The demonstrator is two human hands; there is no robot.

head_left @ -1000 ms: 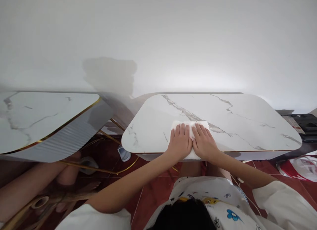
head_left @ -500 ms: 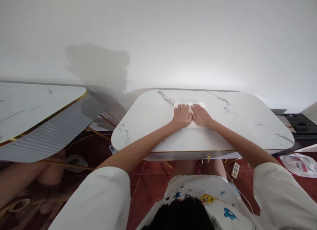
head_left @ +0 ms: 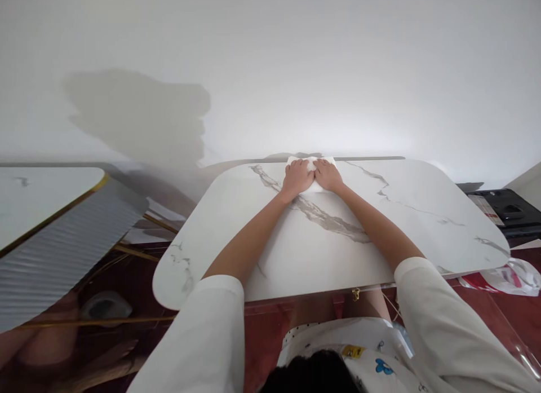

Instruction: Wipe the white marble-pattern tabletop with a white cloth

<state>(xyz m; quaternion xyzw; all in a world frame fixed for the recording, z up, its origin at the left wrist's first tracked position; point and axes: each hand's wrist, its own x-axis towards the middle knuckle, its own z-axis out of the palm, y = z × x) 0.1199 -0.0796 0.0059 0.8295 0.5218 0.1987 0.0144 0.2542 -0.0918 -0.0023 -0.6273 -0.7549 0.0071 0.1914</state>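
My left hand (head_left: 297,176) and my right hand (head_left: 328,175) lie side by side on a white wiping cloth (head_left: 314,188), thumbs close together. Both press it down with bent fingers, partly gathering it. The cloth rests at the back edge of a white marble-patterned tabletop (head_left: 228,235), close against the wall. Grey veins run across the top, one broad streak passing beneath my forearms. A small gold knob (head_left: 355,294) shows at the table's front. The cloth beneath my palms is hidden.
At the left stands a second marble-topped table (head_left: 51,198) with a ribbed side and gold trim. Another person's bare limbs (head_left: 51,348) show below it. To the right are a black appliance (head_left: 518,210) and a clear plastic bag (head_left: 518,277). A white wall (head_left: 296,71) rises behind.
Both hands have slid the cloth away from me, from mid-table to the back edge by the wall. My fingers look more bent. The view has shifted, showing more of the tabletop's near part.
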